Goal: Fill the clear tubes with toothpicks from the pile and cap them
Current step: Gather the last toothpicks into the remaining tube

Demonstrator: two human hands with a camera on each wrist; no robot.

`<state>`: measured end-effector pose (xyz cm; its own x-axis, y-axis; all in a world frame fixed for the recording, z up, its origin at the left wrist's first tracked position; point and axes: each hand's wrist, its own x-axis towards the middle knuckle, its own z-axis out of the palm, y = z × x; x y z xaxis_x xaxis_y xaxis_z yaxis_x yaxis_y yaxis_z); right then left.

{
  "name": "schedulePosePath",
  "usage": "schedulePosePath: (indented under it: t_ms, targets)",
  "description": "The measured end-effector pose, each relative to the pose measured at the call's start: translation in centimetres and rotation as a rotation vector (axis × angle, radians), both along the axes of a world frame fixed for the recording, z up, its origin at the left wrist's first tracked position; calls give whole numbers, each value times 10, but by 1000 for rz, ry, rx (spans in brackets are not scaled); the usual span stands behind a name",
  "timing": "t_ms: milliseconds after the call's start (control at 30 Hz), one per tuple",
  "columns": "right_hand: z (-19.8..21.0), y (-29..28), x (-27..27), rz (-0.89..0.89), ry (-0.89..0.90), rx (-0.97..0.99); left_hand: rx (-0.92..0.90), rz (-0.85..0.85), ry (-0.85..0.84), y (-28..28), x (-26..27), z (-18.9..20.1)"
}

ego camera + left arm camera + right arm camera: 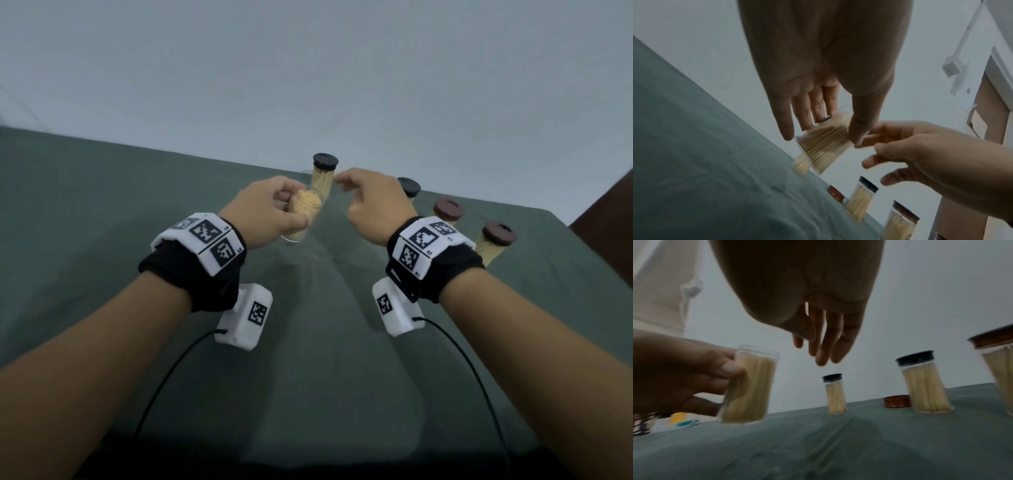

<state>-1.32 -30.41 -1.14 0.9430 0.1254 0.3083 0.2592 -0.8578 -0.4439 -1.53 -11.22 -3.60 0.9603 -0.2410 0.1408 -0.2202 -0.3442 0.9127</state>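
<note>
My left hand (291, 209) grips an uncapped clear tube (303, 214) packed with toothpicks, lifted off the green cloth and tilted towards me. The left wrist view has the thumb and fingers round the tube (824, 155); in the right wrist view the tube (750, 386) shows no cap. Just right of the tube hovers my right hand (346, 192), fingers loose and holding nothing. A loose brown cap (896, 401) lies on the cloth behind it, hidden in the head view. No toothpick pile shows.
Several capped, filled tubes stand along the far edge of the green-covered table (308, 342): black caps (324, 174) (409, 186), brown caps (448, 209) (498, 236). Coloured packets (680, 421) lie beyond the table's left end. A white wall is behind.
</note>
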Motion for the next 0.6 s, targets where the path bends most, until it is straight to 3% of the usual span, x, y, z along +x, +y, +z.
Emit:
schedulePosePath:
  t_ms: [133, 267, 467, 600]
  targets:
    - [-6, -23, 38, -189, 249, -211, 32, -1, 10, -17, 20, 1]
    - [-22, -37, 68, -225, 378, -386, 108, -24, 20, -32, 44, 0]
    - [-35, -46, 101, -226, 435, -468, 185, -8, 57, -32, 72, -4]
    - [-36, -41, 90, -198, 380, -406, 220, -3, 67, -29, 77, -9]
